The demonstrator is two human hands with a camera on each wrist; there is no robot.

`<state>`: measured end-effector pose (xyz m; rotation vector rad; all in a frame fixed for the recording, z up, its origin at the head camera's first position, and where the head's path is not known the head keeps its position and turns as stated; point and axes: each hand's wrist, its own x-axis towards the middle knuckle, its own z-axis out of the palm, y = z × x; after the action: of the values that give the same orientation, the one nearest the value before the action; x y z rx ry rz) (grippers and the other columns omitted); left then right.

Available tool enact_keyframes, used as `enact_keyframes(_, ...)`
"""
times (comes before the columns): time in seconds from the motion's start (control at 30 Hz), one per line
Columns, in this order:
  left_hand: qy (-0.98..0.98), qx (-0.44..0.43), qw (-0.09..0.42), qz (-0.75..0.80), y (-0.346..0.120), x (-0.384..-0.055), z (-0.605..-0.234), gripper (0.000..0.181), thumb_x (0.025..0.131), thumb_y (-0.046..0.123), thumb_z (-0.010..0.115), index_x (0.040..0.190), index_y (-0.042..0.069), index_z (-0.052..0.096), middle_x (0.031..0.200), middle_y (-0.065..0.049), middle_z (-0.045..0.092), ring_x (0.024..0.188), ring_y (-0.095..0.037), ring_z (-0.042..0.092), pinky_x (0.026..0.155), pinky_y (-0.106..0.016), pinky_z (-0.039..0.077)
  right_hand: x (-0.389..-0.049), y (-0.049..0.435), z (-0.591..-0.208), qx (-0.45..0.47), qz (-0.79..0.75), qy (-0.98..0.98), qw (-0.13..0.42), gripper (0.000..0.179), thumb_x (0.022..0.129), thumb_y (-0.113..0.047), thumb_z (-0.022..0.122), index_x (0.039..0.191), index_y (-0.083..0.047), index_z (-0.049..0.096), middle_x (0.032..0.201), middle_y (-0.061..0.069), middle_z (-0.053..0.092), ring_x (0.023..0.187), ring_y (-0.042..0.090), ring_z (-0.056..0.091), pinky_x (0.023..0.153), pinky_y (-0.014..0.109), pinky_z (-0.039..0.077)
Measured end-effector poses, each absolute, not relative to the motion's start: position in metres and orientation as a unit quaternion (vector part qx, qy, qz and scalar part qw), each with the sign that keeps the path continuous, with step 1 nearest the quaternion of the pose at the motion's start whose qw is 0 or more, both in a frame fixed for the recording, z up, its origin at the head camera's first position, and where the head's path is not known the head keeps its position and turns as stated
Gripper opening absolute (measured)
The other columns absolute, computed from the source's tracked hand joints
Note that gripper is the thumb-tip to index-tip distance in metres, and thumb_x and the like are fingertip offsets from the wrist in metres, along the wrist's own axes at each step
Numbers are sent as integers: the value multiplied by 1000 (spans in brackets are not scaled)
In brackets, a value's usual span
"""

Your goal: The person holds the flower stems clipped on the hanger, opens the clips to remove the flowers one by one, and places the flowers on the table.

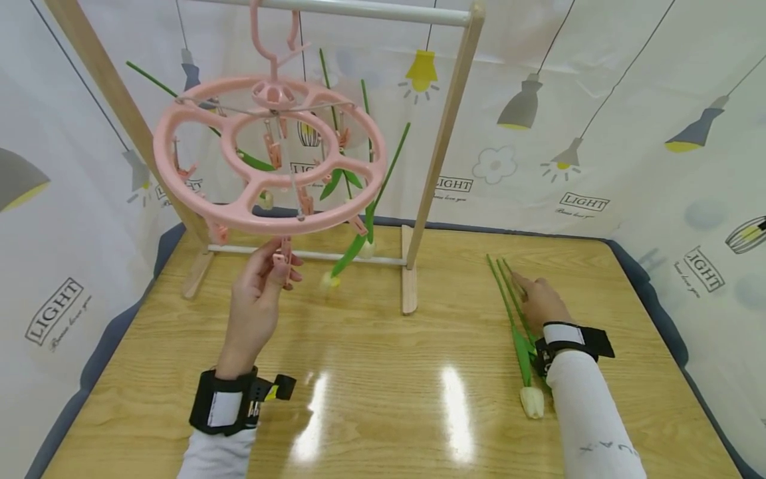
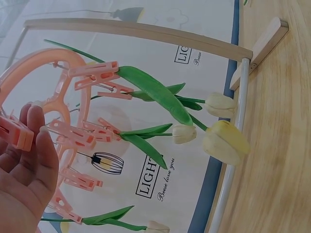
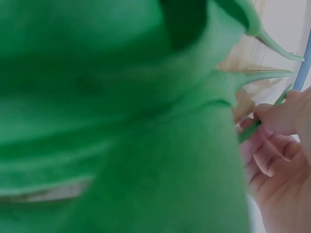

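**Left hand on a peg, right hand on the tulip stems**

Head view: the left hand (image 1: 254, 303) is raised under the near rim of the pink round clip hanger (image 1: 269, 156), its thumb and fingers pinching a pink clothes peg (image 1: 283, 258) that dangles there. Beyond that hand, artificial tulips (image 1: 350, 249) hang head-down from other pegs, and the hanger's hook sits on the wooden rack (image 1: 439, 143). Well off to the right, the right hand (image 1: 541, 303) lies on the bench (image 1: 383, 372) with fingers curled over the green stems of loose tulips (image 1: 520, 346); one white bloom lies just beside that wrist, toward the person.

Left wrist view: the fingers (image 2: 36, 160) clamp the peg (image 2: 17, 133) at the hanger's (image 2: 58, 68) rim. Past them, pegs grip leafy stems, with the cream tulip blooms (image 2: 221, 138) near the rack's foot rail.

Right wrist view: a blurred green leaf (image 3: 121, 116) fills most of the picture; at the right edge the fingers (image 3: 279, 119) pinch a thin green stem (image 3: 252, 128).
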<state>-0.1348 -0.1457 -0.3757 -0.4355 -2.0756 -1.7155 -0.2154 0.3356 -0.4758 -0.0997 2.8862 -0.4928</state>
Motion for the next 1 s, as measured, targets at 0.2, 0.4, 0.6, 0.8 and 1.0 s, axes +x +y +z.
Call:
enact_keyframes(0.2, -738, -155, 207, -623, -145, -134, -375, 38, 102, 6, 43, 139, -4, 45, 99, 13, 61, 82, -4, 61, 64, -14, 49, -216, 333, -475, -23, -155, 980, 126, 61, 89, 11, 44, 148, 4, 32, 104, 36, 44, 75, 33, 43, 58, 40, 36)
enact_keyframes(0.4, -728, -168, 215, -629, -144, -134, -373, 38, 102, 4, 43, 138, -5, 45, 99, 13, 62, 82, -5, 60, 65, -12, 48, -219, 331, -465, -19, -150, 974, 170, 59, 92, 5, 39, 150, 3, 27, 120, 45, 38, 92, 44, 48, 63, 44, 42)
enact_keyframes(0.6, -725, -177, 213, -630, -143, -133, -371, 38, 102, 6, 44, 138, -5, 45, 100, 15, 62, 83, -4, 61, 65, -12, 48, -219, 332, -446, -60, -170, 970, 165, 62, 87, 9, 39, 148, 10, 24, 109, 47, 46, 63, 28, 42, 51, 34, 35)
enact_keyframes(0.8, -726, -193, 208, -627, -143, -131, -369, 38, 102, 5, 43, 138, -9, 43, 102, 15, 61, 84, -3, 61, 66, -12, 48, -224, 321, -426, -104, -185, 973, 94, 48, 96, 3, 42, 142, 14, 35, 109, 40, 57, 82, 41, 58, 67, 50, 48)
enact_keyframes(1.0, -730, -204, 205, -620, -141, -130, -364, 38, 104, 6, 39, 139, -10, 42, 103, 12, 60, 86, -4, 61, 67, -11, 48, -233, 288, -406, -142, -204, 966, 73, 39, 100, -4, 40, 136, 6, 49, 122, 35, 58, 103, 43, 59, 78, 55, 51)
